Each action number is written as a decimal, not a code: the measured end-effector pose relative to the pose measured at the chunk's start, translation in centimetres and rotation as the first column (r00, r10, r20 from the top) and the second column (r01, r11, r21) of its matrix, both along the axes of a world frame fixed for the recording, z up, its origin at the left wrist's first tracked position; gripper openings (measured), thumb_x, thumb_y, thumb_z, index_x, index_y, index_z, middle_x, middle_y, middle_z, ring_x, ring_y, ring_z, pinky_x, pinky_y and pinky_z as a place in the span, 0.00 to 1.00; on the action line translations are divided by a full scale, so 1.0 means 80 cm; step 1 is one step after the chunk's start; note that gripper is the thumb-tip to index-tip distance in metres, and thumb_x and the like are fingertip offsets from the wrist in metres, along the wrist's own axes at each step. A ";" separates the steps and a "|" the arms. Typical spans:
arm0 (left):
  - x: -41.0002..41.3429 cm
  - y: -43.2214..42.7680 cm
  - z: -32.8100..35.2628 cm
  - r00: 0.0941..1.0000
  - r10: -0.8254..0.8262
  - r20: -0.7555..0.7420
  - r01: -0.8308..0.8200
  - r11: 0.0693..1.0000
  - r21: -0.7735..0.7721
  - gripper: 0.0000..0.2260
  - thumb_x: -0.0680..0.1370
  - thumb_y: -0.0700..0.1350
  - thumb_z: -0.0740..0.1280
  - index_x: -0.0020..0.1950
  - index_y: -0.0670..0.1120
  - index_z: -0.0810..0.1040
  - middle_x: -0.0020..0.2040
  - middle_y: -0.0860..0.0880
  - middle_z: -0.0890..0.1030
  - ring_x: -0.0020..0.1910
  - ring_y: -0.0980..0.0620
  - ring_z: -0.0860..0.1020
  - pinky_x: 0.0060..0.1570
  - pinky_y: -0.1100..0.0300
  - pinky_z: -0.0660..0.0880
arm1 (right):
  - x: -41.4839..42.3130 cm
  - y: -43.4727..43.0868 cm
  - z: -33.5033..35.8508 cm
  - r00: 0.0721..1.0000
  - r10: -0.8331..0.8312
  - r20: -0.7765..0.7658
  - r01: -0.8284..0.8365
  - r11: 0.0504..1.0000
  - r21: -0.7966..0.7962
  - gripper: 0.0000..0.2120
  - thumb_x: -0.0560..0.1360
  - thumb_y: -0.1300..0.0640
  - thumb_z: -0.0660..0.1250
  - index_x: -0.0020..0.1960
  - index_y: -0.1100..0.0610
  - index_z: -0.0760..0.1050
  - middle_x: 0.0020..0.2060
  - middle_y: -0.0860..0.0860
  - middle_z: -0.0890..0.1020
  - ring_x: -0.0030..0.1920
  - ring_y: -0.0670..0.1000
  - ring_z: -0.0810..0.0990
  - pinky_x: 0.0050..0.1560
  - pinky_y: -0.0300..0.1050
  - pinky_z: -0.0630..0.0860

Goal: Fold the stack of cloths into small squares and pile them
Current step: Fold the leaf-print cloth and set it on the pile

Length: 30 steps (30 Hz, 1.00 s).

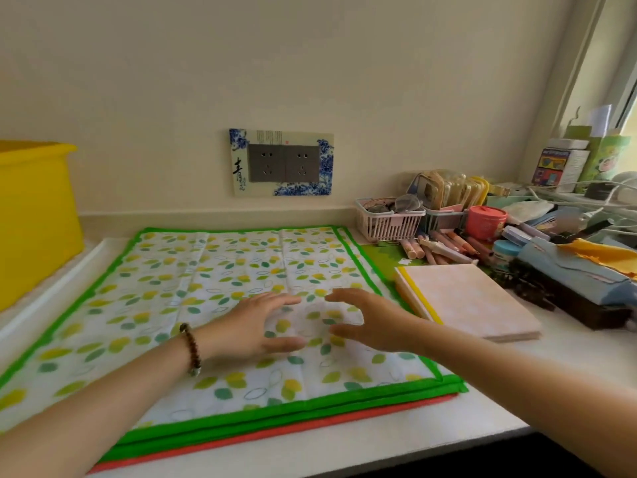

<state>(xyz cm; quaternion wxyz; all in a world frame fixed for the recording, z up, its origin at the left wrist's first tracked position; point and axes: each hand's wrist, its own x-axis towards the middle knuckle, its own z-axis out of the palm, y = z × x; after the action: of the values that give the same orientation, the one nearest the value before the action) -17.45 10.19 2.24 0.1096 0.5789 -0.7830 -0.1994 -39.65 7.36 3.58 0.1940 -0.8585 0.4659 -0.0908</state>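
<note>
A stack of flat cloths (193,270) lies spread on the white counter. The top one is white with green and yellow leaf prints and a green border. Under it another green edge and a red edge (310,420) show at the front. My left hand (258,326), with a bead bracelet on its wrist, and my right hand (368,319) hover close together over the middle of the top cloth, fingers spread and relaxed, holding nothing. To the right sits a small pile of folded square cloths (472,301), pale pink on top with a yellow edge.
A yellow bin (34,215) stands at the left. Small pink baskets (389,222), pens, a pink jar (486,222), cables and boxes crowd the back right. A wall socket (282,163) is behind the cloths. The counter's front edge (448,453) runs along the bottom.
</note>
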 end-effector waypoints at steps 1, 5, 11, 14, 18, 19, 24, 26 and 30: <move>0.015 0.010 -0.001 1.000 -0.008 0.028 0.007 1.000 0.005 0.38 0.67 0.69 0.64 0.74 0.62 0.56 0.75 0.60 0.55 0.74 0.57 0.54 0.73 0.56 0.52 | 0.013 0.008 -0.005 0.999 0.029 0.015 -0.029 1.000 0.004 0.27 0.76 0.46 0.64 0.73 0.46 0.62 0.74 0.45 0.60 0.73 0.48 0.60 0.72 0.44 0.57; 0.071 0.048 -0.012 0.991 -0.022 0.134 0.020 1.000 0.013 0.38 0.68 0.69 0.63 0.74 0.63 0.52 0.75 0.63 0.50 0.74 0.60 0.46 0.72 0.57 0.45 | 0.054 0.042 -0.020 0.986 0.131 0.098 -0.135 0.990 0.031 0.25 0.76 0.44 0.63 0.72 0.44 0.63 0.74 0.42 0.60 0.72 0.44 0.61 0.71 0.41 0.59; 0.122 0.092 -0.017 0.988 -0.036 0.149 0.026 0.997 0.071 0.38 0.65 0.71 0.64 0.70 0.70 0.49 0.73 0.68 0.46 0.74 0.63 0.42 0.74 0.52 0.41 | 0.073 0.072 -0.038 0.933 0.359 -0.013 -0.359 0.933 -0.038 0.28 0.75 0.36 0.58 0.73 0.38 0.58 0.74 0.37 0.54 0.73 0.35 0.48 0.75 0.41 0.42; 0.133 0.107 -0.017 0.986 -0.070 0.149 0.056 0.994 0.098 0.40 0.64 0.73 0.64 0.70 0.72 0.47 0.74 0.69 0.44 0.73 0.65 0.39 0.74 0.53 0.38 | 0.072 0.076 -0.037 0.928 0.372 -0.024 -0.373 0.928 -0.014 0.30 0.73 0.35 0.59 0.73 0.37 0.56 0.74 0.35 0.52 0.73 0.33 0.45 0.75 0.41 0.40; 0.131 0.119 -0.013 0.982 -0.087 0.168 0.070 0.992 0.108 0.43 0.66 0.69 0.68 0.73 0.68 0.47 0.73 0.69 0.41 0.72 0.67 0.36 0.72 0.56 0.34 | 0.066 0.080 -0.030 0.919 0.391 -0.049 -0.390 0.921 0.015 0.33 0.70 0.34 0.63 0.72 0.35 0.56 0.74 0.33 0.51 0.72 0.32 0.44 0.72 0.35 0.40; 0.130 0.120 -0.012 0.983 -0.084 0.162 0.067 0.992 0.106 0.42 0.66 0.68 0.68 0.74 0.67 0.48 0.73 0.69 0.42 0.71 0.68 0.37 0.71 0.58 0.34 | 0.066 0.081 -0.029 0.918 0.393 -0.058 -0.393 0.919 0.020 0.33 0.70 0.34 0.63 0.72 0.35 0.56 0.73 0.32 0.51 0.72 0.32 0.45 0.72 0.35 0.40; 0.132 0.119 0.005 0.999 -0.045 0.025 0.040 0.985 0.165 0.30 0.68 0.68 0.66 0.69 0.68 0.63 0.72 0.70 0.57 0.72 0.68 0.52 0.72 0.60 0.50 | 0.066 0.082 -0.015 0.944 0.330 0.004 -0.330 0.943 0.034 0.23 0.69 0.35 0.63 0.64 0.36 0.71 0.67 0.30 0.65 0.67 0.31 0.61 0.69 0.34 0.56; 0.134 0.115 0.017 0.999 -0.004 -0.052 0.013 0.985 0.170 0.21 0.69 0.65 0.67 0.62 0.66 0.73 0.66 0.69 0.69 0.68 0.68 0.63 0.68 0.64 0.58 | 0.069 0.077 -0.006 0.952 0.303 0.051 -0.303 0.953 0.005 0.17 0.70 0.38 0.64 0.57 0.40 0.77 0.56 0.30 0.75 0.57 0.28 0.71 0.61 0.26 0.65; 0.136 0.097 0.042 0.993 0.025 -0.118 -0.011 0.993 0.114 0.06 0.72 0.54 0.71 0.46 0.55 0.84 0.46 0.62 0.83 0.48 0.66 0.79 0.55 0.69 0.72 | 0.082 0.061 0.019 0.949 0.311 0.060 -0.309 0.950 -0.035 0.04 0.74 0.50 0.68 0.47 0.48 0.79 0.42 0.40 0.82 0.44 0.34 0.79 0.48 0.27 0.74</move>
<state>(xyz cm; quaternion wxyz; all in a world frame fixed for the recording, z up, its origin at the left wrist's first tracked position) -6.59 17.95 5.63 0.1250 0.5782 -0.7573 -0.2766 -33.07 12.22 5.07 0.2098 -0.9201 0.3176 -0.0928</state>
